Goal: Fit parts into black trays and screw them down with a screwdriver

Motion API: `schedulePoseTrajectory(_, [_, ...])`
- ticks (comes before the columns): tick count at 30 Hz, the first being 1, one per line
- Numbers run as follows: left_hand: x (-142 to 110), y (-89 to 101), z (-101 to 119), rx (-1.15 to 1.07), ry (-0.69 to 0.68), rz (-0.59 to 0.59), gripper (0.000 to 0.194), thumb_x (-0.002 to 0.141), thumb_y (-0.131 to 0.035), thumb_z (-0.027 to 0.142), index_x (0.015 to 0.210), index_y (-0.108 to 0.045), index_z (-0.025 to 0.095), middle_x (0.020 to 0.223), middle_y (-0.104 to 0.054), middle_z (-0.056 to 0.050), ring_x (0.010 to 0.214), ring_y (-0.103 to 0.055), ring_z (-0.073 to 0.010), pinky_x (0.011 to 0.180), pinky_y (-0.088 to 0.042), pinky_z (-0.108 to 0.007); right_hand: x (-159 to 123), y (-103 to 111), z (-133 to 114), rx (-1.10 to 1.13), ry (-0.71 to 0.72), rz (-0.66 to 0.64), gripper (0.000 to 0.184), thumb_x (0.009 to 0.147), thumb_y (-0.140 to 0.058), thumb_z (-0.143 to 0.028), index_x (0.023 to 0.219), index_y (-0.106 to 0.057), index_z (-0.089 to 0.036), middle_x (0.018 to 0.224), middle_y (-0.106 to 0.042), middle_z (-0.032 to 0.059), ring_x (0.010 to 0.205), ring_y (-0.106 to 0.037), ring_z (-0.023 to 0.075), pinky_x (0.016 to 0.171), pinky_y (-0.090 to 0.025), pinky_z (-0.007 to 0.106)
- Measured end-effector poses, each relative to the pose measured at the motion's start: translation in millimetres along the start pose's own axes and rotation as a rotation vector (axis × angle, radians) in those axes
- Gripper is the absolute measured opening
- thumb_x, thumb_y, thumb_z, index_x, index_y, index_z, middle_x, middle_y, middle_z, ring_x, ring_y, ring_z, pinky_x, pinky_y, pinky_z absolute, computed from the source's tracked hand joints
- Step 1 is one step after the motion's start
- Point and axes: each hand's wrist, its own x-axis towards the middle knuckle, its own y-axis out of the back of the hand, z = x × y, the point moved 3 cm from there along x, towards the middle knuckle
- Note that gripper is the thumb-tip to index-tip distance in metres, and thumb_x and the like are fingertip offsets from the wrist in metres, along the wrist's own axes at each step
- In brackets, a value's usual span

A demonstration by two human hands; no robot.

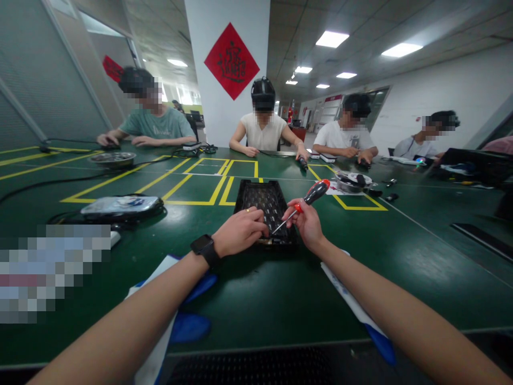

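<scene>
A black plastic tray-like casing (242,199) with a patterned inside lies on the green table in front of me. My right hand (308,225) grips a screwdriver (316,191) with a black and red handle. Its thin metal shaft slants down to the left, and the tip is inside the casing near the front edge. My left hand (240,231), wearing a ring and a black watch (204,247), rests over the casing's front left part. Its fingers are curled together close to the screwdriver tip. Whatever they pinch is hidden.
Blue-and-white gloves (188,327) lie beneath my left forearm, and a similar one (380,342) beneath my right. A cabled pouch (124,206) sits to the left. Metal bowls (112,159) stand farther back on both sides. Several people sit across the table (401,256), which has yellow tape outlines.
</scene>
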Motion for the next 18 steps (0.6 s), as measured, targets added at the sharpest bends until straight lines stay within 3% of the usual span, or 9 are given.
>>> schedulePoseTrajectory(9, [0, 1.7, -1, -0.074, 0.001, 0.030, 0.029, 0.083, -0.040, 0.014, 0.088, -0.067, 0.022, 0.083, -0.051, -0.004, 0.083, -0.045, -0.0155, 0.077, -0.038, -0.028, 1, 3, 0, 0.028, 0.014, 0.073, 0.033, 0.084, -0.040, -0.048, 0.084, -0.054, -0.018, 0.059, -0.063, 0.0011, 0.044, -0.052, 0.0102, 0.044, -0.040, 0.022])
schedulePoseTrajectory(14, [-2, -2.8, -12, -0.285, 0.170, 0.225, 0.025, 0.086, -0.044, 0.024, 0.105, -0.059, 0.020, 0.089, -0.058, -0.003, 0.083, -0.050, -0.0144, 0.077, -0.041, -0.028, 2, 6, -2, 0.060, 0.047, 0.151, 0.029, 0.084, -0.041, -0.045, 0.085, -0.053, -0.018, 0.060, -0.063, 0.0013, 0.047, -0.054, 0.0110, 0.047, -0.043, 0.023])
schedulePoseTrajectory(18, [-3, -9.0, -21, -0.466, 0.301, 0.295, 0.024, 0.081, -0.054, 0.031, 0.100, -0.059, 0.018, 0.082, -0.062, -0.001, 0.075, -0.055, -0.0124, 0.072, -0.042, -0.026, 2, 5, -8, 0.113, 0.060, 0.199, 0.021, 0.083, -0.047, -0.039, 0.085, -0.051, -0.018, 0.066, -0.066, 0.0023, 0.054, -0.060, 0.0126, 0.056, -0.048, 0.026])
